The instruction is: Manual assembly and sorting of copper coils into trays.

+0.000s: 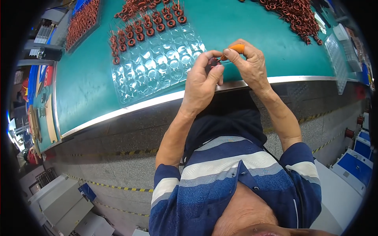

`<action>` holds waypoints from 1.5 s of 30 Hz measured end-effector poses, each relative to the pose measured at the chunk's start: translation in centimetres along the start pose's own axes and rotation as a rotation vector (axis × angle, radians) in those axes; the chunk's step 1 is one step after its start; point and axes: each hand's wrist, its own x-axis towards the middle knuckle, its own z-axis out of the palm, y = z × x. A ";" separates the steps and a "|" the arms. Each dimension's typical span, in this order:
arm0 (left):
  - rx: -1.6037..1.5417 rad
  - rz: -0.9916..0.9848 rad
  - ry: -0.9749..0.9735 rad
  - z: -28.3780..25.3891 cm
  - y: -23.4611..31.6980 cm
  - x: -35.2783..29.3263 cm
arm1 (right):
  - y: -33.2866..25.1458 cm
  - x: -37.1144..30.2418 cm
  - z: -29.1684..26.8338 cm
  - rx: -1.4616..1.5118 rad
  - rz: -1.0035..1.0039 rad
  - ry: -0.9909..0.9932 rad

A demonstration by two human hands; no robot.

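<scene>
My left hand [202, 80] is closed round a small ring-shaped wire coil [214, 62], holding it between thumb and fingers just above the table's front edge. A wire lead [225, 61] runs from the coil toward my right hand [252, 65], whose thumb and forefinger are pinched on it. An orange finger cot [238, 48] covers one right fingertip. To the left of my hands lies a clear plastic tray [153, 84] with round pockets. Copper-red coils [160, 27] with upright leads fill its far rows, while the nearer pockets hold nothing.
A large heap of coils [293, 19] lies at the far right of the green tabletop [244, 23]. Another filled tray [82, 24] stands at the far left. Clear trays [336, 63] overhang the right edge. A metal strip [149, 101] borders the table's front.
</scene>
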 end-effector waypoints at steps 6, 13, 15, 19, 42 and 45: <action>0.151 0.053 0.055 -0.2 0.7 -0.4 | -2.2 -0.2 0.2 -0.259 -0.209 0.100; 0.093 0.065 0.064 -0.4 0.3 0.0 | 0.0 -0.9 0.3 0.204 0.129 0.106; 0.038 0.075 0.065 -0.6 -0.2 0.3 | 1.3 -1.3 -0.1 0.264 0.118 0.095; 0.030 0.109 0.055 -0.3 -0.3 0.4 | 1.3 -1.9 0.5 0.361 0.192 -0.076; 0.016 -0.070 -0.139 -1.2 -0.6 -0.2 | 1.8 -2.4 0.2 0.700 0.438 -0.060; -0.112 -0.093 -0.171 -0.9 -0.7 -0.3 | 1.0 -3.0 0.1 0.588 0.372 -0.065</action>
